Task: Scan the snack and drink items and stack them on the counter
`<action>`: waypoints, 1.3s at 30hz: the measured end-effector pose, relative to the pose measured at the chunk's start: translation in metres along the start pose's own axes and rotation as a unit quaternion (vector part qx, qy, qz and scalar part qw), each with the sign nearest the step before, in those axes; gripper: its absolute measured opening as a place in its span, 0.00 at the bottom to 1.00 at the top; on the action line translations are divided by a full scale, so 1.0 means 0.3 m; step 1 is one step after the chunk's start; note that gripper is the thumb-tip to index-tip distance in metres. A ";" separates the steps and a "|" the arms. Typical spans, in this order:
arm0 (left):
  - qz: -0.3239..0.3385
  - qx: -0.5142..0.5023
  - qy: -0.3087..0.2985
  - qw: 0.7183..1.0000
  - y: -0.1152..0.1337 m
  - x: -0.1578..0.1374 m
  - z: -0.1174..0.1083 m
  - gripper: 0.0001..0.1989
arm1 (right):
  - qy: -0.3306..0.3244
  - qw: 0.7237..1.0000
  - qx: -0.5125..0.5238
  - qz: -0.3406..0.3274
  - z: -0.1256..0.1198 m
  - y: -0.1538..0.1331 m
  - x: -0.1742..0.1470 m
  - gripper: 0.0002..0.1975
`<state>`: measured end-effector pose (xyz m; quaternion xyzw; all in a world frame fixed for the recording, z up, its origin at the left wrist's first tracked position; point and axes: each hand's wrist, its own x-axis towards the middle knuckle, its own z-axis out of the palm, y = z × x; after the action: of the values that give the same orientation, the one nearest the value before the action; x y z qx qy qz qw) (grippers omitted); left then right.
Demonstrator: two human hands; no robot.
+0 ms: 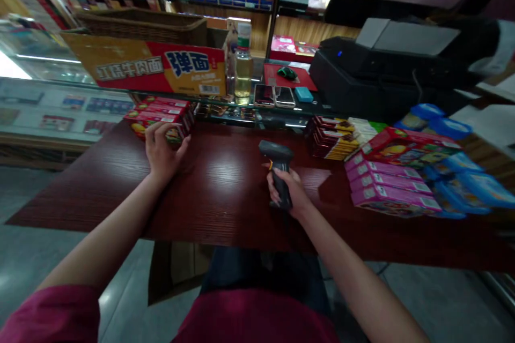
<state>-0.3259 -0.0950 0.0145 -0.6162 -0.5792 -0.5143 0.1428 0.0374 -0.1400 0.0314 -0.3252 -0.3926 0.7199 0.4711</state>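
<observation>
In the head view my right hand (290, 188) is wrapped round the handle of a dark barcode scanner (281, 156), held over the middle of the counter. Its head points up and to the left, with an orange trigger showing. At the left, several red boxes (161, 110) with fruit pictures stand together on the counter. My left hand (162, 151) grips the nearest red box, fingers over its top and thumb at its right side. Part of that box is hidden behind the hand.
At right stand pink boxes (390, 187) under a red box (406, 144), blue-lidded tubs (475, 182) and stacked yellow-and-dark-red packs (332, 136). A noodle carton (148, 67), a bottle (243, 69) and phones (274, 96) line the glass shelf behind the wooden counter (225, 187).
</observation>
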 end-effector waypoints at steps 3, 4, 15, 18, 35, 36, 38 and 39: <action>-0.079 0.040 0.081 0.993 -0.167 0.027 -0.094 0.39 | -0.051 0.998 -0.011 0.031 0.098 0.059 0.120 0.19; -0.117 0.037 0.096 0.988 -0.215 0.034 -0.110 0.44 | -0.065 0.997 -0.021 0.036 0.129 0.075 0.154 0.19; -0.250 -0.085 0.043 0.963 -0.406 0.042 -0.058 0.48 | -0.094 0.989 -0.106 0.033 0.298 0.160 0.310 0.23; -0.253 -0.072 0.036 0.964 -0.401 0.037 -0.064 0.43 | -0.087 0.991 -0.096 0.027 0.293 0.159 0.304 0.22; -0.020 -0.106 -0.120 0.987 -0.033 0.008 -0.103 0.22 | -0.010 0.995 -0.103 -0.005 0.164 0.085 0.160 0.20; 0.009 -0.088 -0.119 0.989 -0.014 0.008 -0.100 0.20 | -0.001 0.995 -0.097 -0.002 0.148 0.079 0.147 0.20; 0.047 -0.069 -0.125 0.989 0.009 0.008 -0.093 0.19 | 0.011 0.996 -0.084 0.000 0.125 0.072 0.131 0.20; 0.057 -0.062 -0.129 0.988 0.015 0.007 -0.089 0.19 | 0.013 0.997 -0.078 0.002 0.118 0.071 0.129 0.21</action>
<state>-0.3349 -0.1157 0.0296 -0.7167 -0.5239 -0.4567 0.0575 -0.0147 -0.1184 0.0261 -0.3705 -0.4407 0.6838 0.4482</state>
